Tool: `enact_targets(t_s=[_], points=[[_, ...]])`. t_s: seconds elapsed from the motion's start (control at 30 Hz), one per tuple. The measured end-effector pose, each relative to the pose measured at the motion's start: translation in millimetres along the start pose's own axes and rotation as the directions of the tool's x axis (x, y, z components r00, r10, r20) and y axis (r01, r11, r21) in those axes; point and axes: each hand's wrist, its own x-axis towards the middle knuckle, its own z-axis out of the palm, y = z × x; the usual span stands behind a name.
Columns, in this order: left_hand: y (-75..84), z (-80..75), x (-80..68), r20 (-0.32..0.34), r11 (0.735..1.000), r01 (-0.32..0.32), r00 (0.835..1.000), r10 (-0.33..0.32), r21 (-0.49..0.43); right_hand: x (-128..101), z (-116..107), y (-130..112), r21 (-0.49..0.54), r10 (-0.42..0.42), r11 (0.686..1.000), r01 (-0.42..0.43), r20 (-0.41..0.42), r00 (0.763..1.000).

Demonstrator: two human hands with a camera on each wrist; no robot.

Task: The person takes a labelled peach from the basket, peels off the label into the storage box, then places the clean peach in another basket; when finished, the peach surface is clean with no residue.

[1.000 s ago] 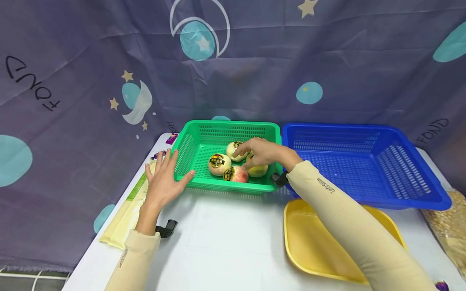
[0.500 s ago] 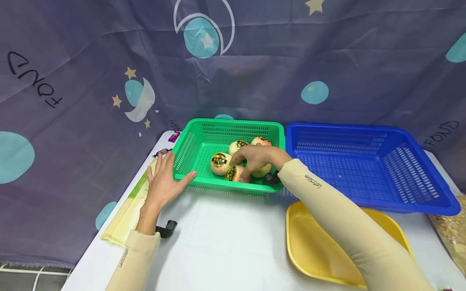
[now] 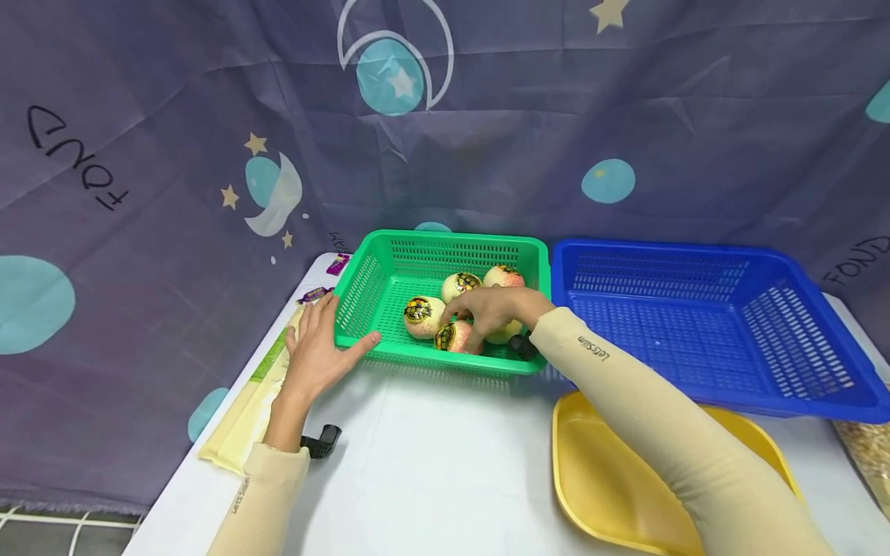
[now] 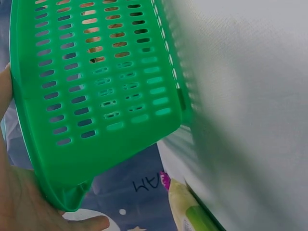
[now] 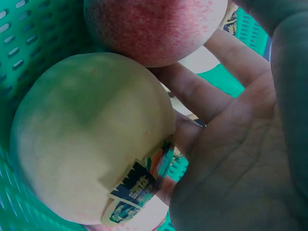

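left hand (image 3: 320, 358) has its grip spread against the green basket (image 3: 417, 356); right hand (image 3: 492, 306) arches over the front peach (image 3: 453, 337), pinch unclear.

A white worktop (image 3: 445, 463) bears a green basket (image 3: 403, 352); right of it, a blue basket (image 3: 660, 324), yellow tray (image 3: 601, 486) and grainy bag (image 3: 871, 457); left, a pale packet (image 3: 239, 425) and purple wrappers (image 3: 338, 264).

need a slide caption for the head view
Right hand among fruit in a green basket, left hand at its corner; blue basket and yellow tray at right.
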Motion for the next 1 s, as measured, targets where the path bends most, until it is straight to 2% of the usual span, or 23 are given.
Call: enact_targets(t_s=[0.33, 0.43, 0.7, 1.0], points=[[1.3, 2.7, -0.4, -0.005, 1.000, -0.009, 1.000, 0.009, 0.001, -2, -2, 2, -0.003, -0.066, 0.998, 0.066, -0.003, 0.998], [0.7, 2.1, -0.2, -0.006, 1.000, -0.009, 1.000, 0.009, 0.001, -4, -7, -1, 0.005, -0.110, 0.994, 0.110, -0.016, 0.994], [1.3, 0.8, -1.6, -0.015, 1.000, -0.019, 1.000, 0.019, -0.007, -24, -14, -8, 0.032, -0.142, 0.989, 0.146, -0.102, 0.985], [2.5, -2.2, -3.0, 0.013, 1.000, -0.011, 1.000, 0.011, -0.008, -49, -17, -11, 0.057, -0.148, 0.985, 0.163, -0.200, 0.968]])
